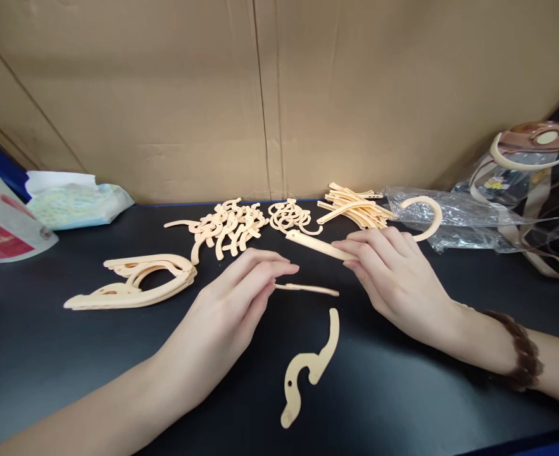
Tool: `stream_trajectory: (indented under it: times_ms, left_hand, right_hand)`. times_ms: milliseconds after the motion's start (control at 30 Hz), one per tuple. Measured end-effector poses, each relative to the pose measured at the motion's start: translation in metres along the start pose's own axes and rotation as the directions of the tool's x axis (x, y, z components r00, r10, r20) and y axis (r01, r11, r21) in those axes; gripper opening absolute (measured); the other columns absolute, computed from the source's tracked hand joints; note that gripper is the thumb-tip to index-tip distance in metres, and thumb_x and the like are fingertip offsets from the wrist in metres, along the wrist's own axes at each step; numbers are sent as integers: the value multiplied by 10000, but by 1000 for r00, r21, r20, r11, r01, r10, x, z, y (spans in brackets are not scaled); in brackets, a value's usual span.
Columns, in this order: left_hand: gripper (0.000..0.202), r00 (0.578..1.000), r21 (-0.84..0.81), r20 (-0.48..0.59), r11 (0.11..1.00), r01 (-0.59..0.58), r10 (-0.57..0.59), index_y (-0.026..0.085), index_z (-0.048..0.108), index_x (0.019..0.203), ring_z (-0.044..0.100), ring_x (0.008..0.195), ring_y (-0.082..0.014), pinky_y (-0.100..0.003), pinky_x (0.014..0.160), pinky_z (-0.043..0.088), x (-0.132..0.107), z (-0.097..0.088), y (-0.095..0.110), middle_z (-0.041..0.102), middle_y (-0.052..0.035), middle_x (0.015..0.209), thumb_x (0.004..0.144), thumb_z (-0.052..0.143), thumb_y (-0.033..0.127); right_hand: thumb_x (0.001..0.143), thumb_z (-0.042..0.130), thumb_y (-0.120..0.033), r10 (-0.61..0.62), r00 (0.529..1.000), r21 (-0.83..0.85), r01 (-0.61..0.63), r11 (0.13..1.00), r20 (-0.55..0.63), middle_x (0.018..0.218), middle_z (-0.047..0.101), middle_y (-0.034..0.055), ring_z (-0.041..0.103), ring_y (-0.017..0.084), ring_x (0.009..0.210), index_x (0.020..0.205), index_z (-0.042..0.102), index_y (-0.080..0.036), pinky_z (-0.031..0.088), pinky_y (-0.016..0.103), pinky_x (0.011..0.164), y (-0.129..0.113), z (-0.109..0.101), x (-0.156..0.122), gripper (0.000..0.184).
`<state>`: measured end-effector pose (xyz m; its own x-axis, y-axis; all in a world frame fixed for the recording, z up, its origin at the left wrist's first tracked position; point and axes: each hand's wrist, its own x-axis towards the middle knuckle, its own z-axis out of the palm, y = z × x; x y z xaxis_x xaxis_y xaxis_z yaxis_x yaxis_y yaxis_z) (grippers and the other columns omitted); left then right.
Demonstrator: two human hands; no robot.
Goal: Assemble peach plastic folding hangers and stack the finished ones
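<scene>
The left hand (232, 297) pinches one thin strip (307, 289) by its end, low over the desk (46, 367). The fingers of the right hand (393, 278) are closed around one hooked bar (314, 244). One curved piece (310, 367) lies loose between the two wrists, three heaps of parts (226, 228) sit behind, and one stack of hangers (137, 282) lies at left.

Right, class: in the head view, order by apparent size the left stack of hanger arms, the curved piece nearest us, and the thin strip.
1. stack of hanger arms
2. curved piece, though it lies nearer the camera
3. thin strip, pinched by the left hand
</scene>
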<state>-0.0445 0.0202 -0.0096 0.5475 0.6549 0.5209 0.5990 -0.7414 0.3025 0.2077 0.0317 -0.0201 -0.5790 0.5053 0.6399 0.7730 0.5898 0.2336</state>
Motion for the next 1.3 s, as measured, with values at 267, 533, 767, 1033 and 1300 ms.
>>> stream_trajectory:
  times_ms: [267, 533, 767, 1033, 1300]
  left_hand:
    - [321, 994, -100, 36, 989, 110, -107, 225, 607, 1032, 574, 925, -107, -220, 831, 456, 5, -1, -6, 549, -5, 1007, 938, 392, 5]
    - [270, 986, 96, 116, 989, 111, -122, 190, 595, 1177, 577, 950, -210, -360, 846, 471, 3, 1, -6, 579, -55, 1015, 986, 408, 229]
    - [326, 911, 169, 300, 955, 242, -284, 215, 589, 1026, 609, 862, -230, -372, 768, 477, 4, 2, -7, 607, -31, 941, 992, 382, 464]
    - [137, 881, -25, 227, 902, 431, -415, 259, 482, 1050, 533, 580, -136, -254, 570, 414, 5, 2, -11, 637, 41, 832, 954, 481, 358]
    - [376, 845, -428, 247, 728, 535, -475, 228, 407, 1297, 659, 915, -204, -353, 841, 506, 9, 5, -10, 719, -49, 995, 964, 430, 402]
  right_hand:
    - [974, 450, -122, 5, 1000, 12, -5, 1000, 30, 1043, 646, 113, 539, 247, 926, 1129, 576, -105, 387, 362, 727, 1, 1, -1, 201]
    - [956, 483, -108, 8, 1000, 0, -8, 1000, 18, 1013, 646, 103, 530, 243, 889, 1102, 586, -101, 368, 350, 719, -1, 1, 1, 179]
    - [943, 493, -101, 3, 999, 1, -3, 1000, 33, 1022, 647, 101, 533, 243, 887, 1097, 584, -104, 363, 347, 719, -1, 1, 0, 178]
    - [987, 440, -167, 13, 998, 17, -14, 1000, 64, 921, 666, 69, 531, 220, 814, 1110, 583, -116, 336, 346, 697, -1, 1, -1, 196]
    - [992, 444, -194, 10, 999, 66, -13, 998, 49, 897, 674, 66, 541, 211, 793, 1097, 588, -118, 329, 344, 701, 0, 1, 0, 194]
